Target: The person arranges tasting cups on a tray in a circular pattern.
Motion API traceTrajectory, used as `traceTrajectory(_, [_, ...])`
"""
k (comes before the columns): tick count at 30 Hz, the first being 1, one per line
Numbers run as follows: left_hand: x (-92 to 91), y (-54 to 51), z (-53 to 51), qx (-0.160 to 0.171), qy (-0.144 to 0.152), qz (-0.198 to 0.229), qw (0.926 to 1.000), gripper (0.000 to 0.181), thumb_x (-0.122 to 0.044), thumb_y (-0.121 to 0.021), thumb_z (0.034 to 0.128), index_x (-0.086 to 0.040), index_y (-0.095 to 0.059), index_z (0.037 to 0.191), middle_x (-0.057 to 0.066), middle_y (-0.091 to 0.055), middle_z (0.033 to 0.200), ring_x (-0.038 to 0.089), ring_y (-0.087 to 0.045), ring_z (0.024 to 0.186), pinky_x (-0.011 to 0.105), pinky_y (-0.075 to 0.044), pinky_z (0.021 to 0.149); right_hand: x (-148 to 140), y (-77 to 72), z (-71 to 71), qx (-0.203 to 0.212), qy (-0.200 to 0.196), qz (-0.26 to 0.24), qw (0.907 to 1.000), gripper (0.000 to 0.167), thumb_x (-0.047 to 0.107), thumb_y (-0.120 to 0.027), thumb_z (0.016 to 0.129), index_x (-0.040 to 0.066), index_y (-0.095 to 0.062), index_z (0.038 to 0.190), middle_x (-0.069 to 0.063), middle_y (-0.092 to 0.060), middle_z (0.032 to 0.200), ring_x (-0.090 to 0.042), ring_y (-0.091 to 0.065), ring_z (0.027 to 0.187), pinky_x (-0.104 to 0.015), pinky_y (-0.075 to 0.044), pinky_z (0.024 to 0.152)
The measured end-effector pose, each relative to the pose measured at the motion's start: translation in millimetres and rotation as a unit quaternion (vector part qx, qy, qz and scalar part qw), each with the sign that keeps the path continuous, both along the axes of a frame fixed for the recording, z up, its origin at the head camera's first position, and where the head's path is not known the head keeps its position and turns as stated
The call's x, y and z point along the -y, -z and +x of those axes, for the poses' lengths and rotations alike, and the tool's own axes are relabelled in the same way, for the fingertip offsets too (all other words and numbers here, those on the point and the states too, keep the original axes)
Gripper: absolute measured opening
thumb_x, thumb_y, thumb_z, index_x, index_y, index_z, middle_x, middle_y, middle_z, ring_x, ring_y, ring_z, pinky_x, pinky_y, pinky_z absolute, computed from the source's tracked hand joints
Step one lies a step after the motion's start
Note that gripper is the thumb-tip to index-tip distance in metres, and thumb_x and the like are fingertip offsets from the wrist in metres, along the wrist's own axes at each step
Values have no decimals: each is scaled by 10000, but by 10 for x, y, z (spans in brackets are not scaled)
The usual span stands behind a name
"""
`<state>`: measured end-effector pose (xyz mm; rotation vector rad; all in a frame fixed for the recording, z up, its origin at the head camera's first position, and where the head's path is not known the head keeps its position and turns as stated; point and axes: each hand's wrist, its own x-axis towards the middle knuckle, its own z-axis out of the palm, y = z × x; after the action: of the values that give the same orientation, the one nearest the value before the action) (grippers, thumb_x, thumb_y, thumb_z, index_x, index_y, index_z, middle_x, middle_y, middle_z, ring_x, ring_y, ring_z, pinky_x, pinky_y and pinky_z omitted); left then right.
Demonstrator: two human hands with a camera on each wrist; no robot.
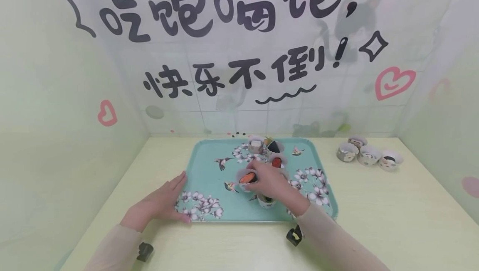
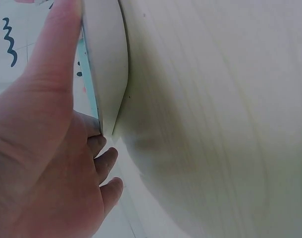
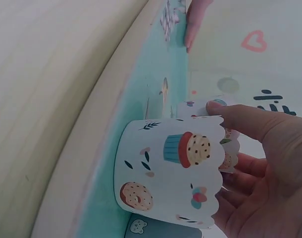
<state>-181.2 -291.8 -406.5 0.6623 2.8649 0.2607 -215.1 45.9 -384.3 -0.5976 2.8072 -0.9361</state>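
My right hand (image 1: 267,178) pinches the rim of a paper baking cup (image 1: 243,187) holding an orange-topped piece of sushi (image 1: 248,178), over the turquoise tray (image 1: 213,179). In the right wrist view, a nearer printed cup (image 3: 166,168) partly hides the pinched one (image 3: 190,108). Beside the hand are a cup with a red-topped piece (image 1: 276,162) and, nearer the front, a cup with dark and green contents (image 1: 266,203). My left hand (image 1: 161,200) rests at the tray's front left corner, fingers straight along the left rim, thumb at the front rim.
Toward the tray's back stand a cup with pale contents (image 1: 256,145) and one with a black-wrapped piece (image 1: 275,147). Several more filled cups (image 1: 368,156) sit on the table (image 1: 374,213) right of the tray. Walls (image 1: 239,117) bound the table behind and at both sides.
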Motion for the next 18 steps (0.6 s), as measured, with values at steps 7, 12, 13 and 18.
traceTrajectory(7, [7,20,-9,-31,13,-2,10000,1345,-671,-802,634,138,-194,1521,317,-142,1622,513,-233,1469,636,-250,1200,32,5,14,4,-232,440,9988,468,265,-809,842,118,-618,1243,-20,-698,1068,-116,-623,873,-296,-549,731])
traceTrajectory(12, [1,12,-4,13,-1,1,10000,1347,-676,-797,634,134,-192,1523,314,-139,1624,513,-230,1470,637,-251,1200,45,14,18,28,-302,574,9979,483,242,-817,833,104,-613,1249,-38,-700,1081,-134,-627,886,-308,-552,732])
traceTrajectory(13, [-1,7,-2,13,1,5,10000,1346,-676,-798,634,135,-193,1522,315,-140,1623,514,-231,1469,638,-252,1199,47,13,20,28,-305,592,9978,484,240,-817,832,103,-612,1248,-39,-699,1077,-135,-623,881,-307,-550,731])
traceTrajectory(18, [-7,-8,7,-27,8,34,10000,1347,-670,-805,629,144,-200,1516,324,-148,1617,519,-241,1463,642,-254,1194,53,10,17,70,-337,669,9972,498,245,-822,826,102,-604,1251,-33,-693,1067,-127,-602,858,-298,-537,720])
